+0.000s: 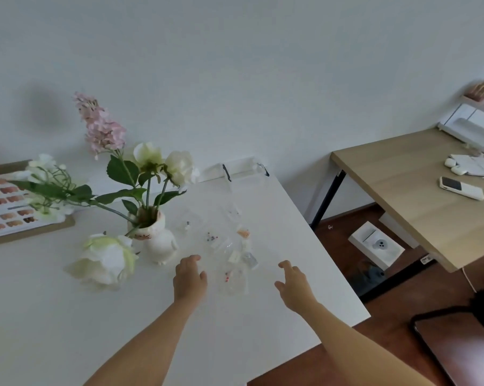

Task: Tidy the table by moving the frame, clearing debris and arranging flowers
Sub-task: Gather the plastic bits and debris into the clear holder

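Hands (190, 277) beside seemingly unlabelled packets (233, 278)

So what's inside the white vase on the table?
The white vase holds stems of artificial flowers: a pink spray, cream blooms, and a white sprig leaning left. A large cream bloom droops in front. The stem ends are hidden inside the vase.

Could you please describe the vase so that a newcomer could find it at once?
On the white table, look left of the scattered clear plastic bags. The vase is the white ceramic figurine-shaped pot holding the pink and cream flowers, the only upright object there.
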